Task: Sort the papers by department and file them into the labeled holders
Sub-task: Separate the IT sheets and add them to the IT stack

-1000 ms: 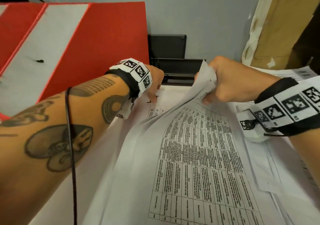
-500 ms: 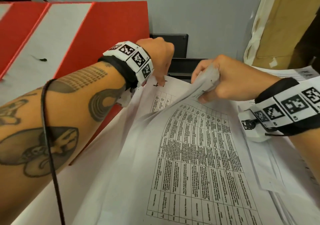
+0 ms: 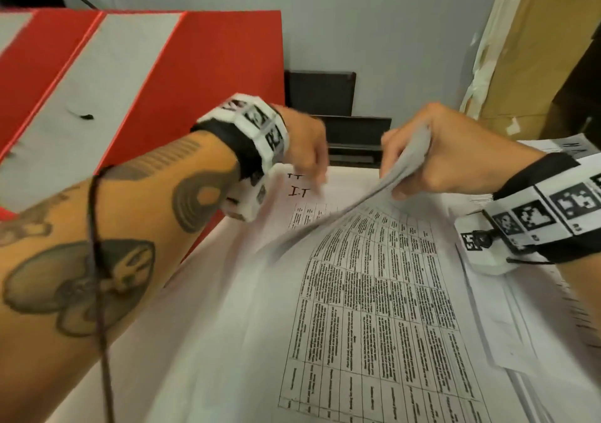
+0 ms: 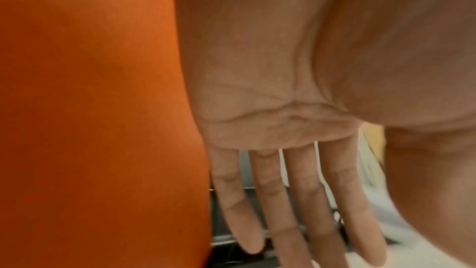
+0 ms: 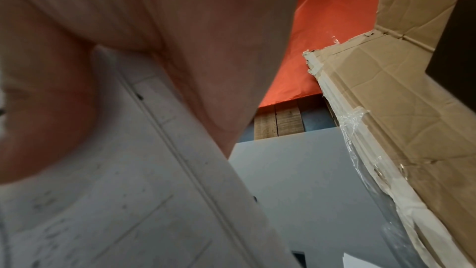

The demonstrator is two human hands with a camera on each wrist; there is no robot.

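Risk of creasing is the main finding. Right hand (image 3: 432,152) has its fingers curled tight round the far edge of the top printed table sheets (image 3: 374,292), bunching and lifting that edge off the paper stack (image 3: 227,341). A harder pull, in my judgement, would crumple or tear the corner.

Left hand (image 3: 305,149) hangs above the sheet marked "I.T" (image 3: 302,195), which lies exposed under the lifted edge. The left wrist view shows the fingers (image 4: 296,201) straight, close together and holding nothing. Whether the fingertips touch the paper cannot be told; the hand is blurred.

Second risk: several sheets appear gathered in the right hand's grip, so papers of different departments could travel together and be misfiled. Only the "I.T" heading is legible; the headings of the lifted sheets are hidden.

Third risk: loose sheets (image 3: 507,341) lie fanned at the right of the stack, under the right wrist, and a sweep of that forearm could push them further out of order.

Black file holders (image 3: 354,133) stand just beyond both hands against the grey wall (image 3: 390,32); their labels are not visible.
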